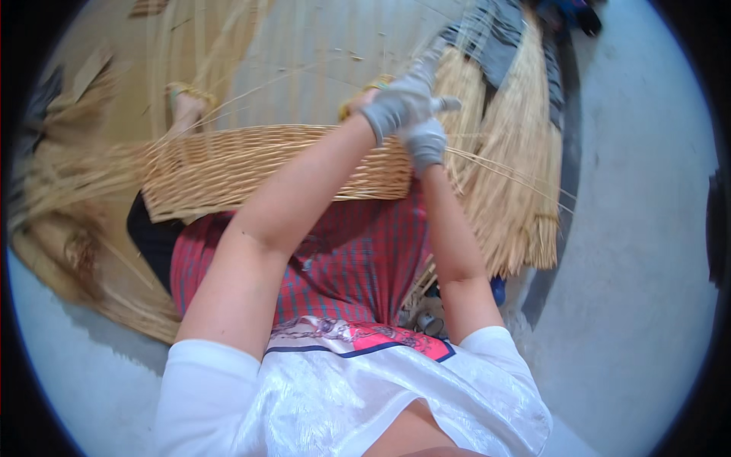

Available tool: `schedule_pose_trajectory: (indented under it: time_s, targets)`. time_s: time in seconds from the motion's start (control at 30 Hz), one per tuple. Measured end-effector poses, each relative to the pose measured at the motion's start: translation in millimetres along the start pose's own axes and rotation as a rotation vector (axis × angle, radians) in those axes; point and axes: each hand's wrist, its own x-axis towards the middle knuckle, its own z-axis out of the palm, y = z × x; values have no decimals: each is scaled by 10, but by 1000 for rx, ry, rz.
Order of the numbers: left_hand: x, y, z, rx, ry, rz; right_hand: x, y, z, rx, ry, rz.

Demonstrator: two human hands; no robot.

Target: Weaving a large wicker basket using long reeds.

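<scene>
A woven wicker panel (251, 160) of tan strips lies across my lap, curved, its long upper edge away from me. My left hand (403, 99), in a grey-white work glove, reaches across to the panel's right end. Its fingers look stretched out toward the upper right with the thumb apart, though blurred. Just below it is my right hand (425, 143), gloved too, at the panel's right end. Its fingers are mostly hidden behind the left hand. Thin loose wicker strands (495, 164) run out rightward from beside my right hand.
Bundles of pale wicker strips (510, 152) lie at the right over grey cloth. Long upright strips (202, 46) rise from the panel's far side. More strips and brown sheeting (84, 251) spread on the left. A red checked cloth (350, 251) covers my lap. My feet extend beyond the panel.
</scene>
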Motion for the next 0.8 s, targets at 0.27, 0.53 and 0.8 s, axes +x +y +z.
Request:
schedule_pose_trajectory:
  time_s: [0.27, 0.53, 0.8]
  targets:
    - [-3165, -288, -2667, 453, 1021, -201, -337, -417, 6, 129, 797, -245]
    - [-3832, -626, -3372, 195, 999, -420, -2157, -3730, -276, 732, -149, -1130]
    - [-3652, -363, -3528, 282, 1099, -258, -2251, -5014, -72, 428, 141, -853]
